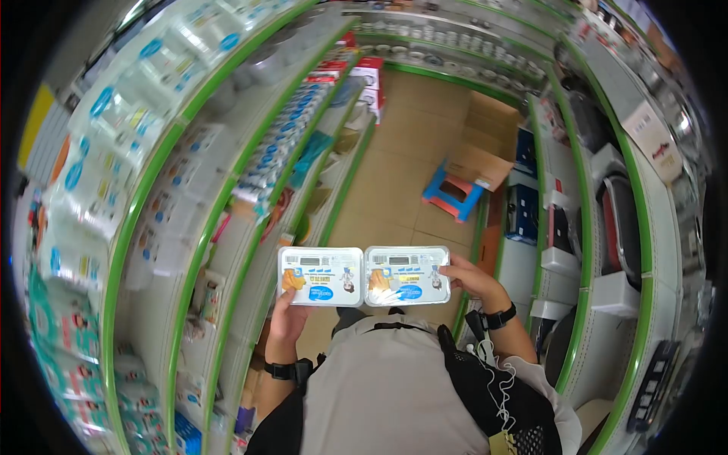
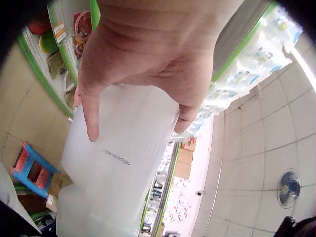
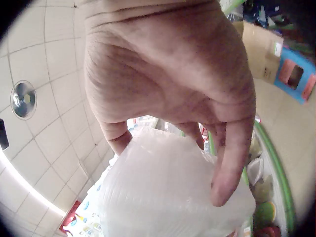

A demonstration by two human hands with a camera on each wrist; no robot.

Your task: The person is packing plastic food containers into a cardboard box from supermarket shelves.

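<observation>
Two matching wrapped packs of whitish plastic containers are held side by side in front of the torso in the head view. Each has a printed label with a barcode, a blue oval and small pictures. My left hand [image 1: 289, 317] grips the left pack [image 1: 322, 276] by its outer end, thumb over the label face. Around the outer end of the right pack [image 1: 407, 275], my right hand [image 1: 478, 282] holds on in the same way. Small date print shows on the frosted left pack [image 2: 123, 128] in the left wrist view. The right pack's wall [image 3: 158, 182] looks finely ridged.
Green-edged shelves [image 1: 155, 174] of wrapped goods line the left side, and shelves with boxed cookware [image 1: 622, 220] the right. Further along the tiled aisle, a blue and red stool [image 1: 453, 193] stands by an open cardboard box [image 1: 485, 140]. White earphone cords [image 1: 497, 379] hang at the chest.
</observation>
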